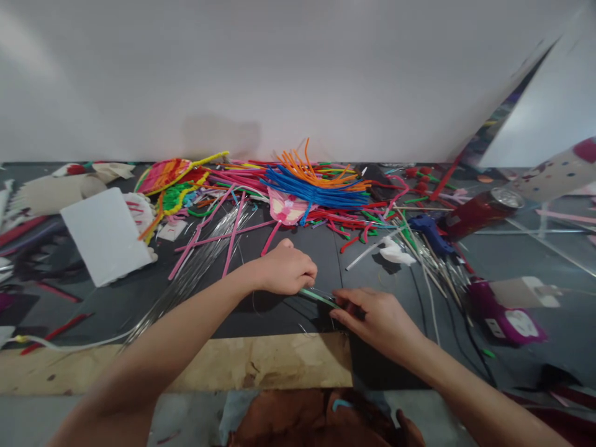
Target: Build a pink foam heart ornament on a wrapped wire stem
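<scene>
Between my two hands runs a thin pale green strip (319, 298), with fine clear or wiry strands beside it. My left hand (287, 268) is closed on its upper left end. The thumb and fingers of my right hand (370, 312) pinch the lower right end. Both hands are just above the dark table (298, 321), and the fingertips partly hide the strip's ends. Beyond my left hand lies a pink butterfly shape (287, 207). Bundles of blue pipe cleaners (321, 189) and orange pipe cleaners (310, 169) are behind it.
To the right are a blue glue gun (433, 234), a red can (482, 214) and a purple package (507, 316). At left stand out a white card (106, 236) and thin wires (186, 273). Brown paper (261, 363) lines the front edge; a pale wall (298, 74) rises behind.
</scene>
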The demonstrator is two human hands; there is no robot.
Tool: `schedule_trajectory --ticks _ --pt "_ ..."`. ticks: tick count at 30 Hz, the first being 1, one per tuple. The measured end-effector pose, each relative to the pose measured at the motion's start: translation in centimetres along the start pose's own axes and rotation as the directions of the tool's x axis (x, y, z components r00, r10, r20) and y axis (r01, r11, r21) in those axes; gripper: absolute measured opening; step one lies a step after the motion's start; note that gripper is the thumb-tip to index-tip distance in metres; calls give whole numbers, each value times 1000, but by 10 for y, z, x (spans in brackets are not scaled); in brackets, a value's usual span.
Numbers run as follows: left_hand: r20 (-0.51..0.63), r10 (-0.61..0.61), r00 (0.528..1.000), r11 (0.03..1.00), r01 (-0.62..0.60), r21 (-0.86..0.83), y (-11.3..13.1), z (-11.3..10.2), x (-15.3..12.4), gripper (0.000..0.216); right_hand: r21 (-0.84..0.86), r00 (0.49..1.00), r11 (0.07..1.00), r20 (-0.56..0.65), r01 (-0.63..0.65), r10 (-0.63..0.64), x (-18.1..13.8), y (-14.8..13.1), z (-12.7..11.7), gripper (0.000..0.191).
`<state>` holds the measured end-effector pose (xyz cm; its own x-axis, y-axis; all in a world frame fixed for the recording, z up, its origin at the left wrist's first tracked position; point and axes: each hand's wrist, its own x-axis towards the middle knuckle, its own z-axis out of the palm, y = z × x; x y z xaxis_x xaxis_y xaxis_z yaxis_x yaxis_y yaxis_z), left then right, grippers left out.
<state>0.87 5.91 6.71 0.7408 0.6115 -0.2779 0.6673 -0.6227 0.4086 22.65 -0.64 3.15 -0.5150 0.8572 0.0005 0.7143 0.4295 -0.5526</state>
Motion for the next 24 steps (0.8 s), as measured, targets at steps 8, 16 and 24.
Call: schedule_trajectory --ticks 8,16,24 --pt "-6 -12 1000 1000 12 6 0 1 0 19 -52 995 998 -92 22 -26 -1 0 11 15" --pt "-33 -18 999 1000 17 -19 0 -1 0 20 45 991 998 -125 -33 38 2 1 17 18" --pt "-38 -31 999 998 33 57 1 2 4 21 392 975 893 62 -222 216 10 1 8 18"
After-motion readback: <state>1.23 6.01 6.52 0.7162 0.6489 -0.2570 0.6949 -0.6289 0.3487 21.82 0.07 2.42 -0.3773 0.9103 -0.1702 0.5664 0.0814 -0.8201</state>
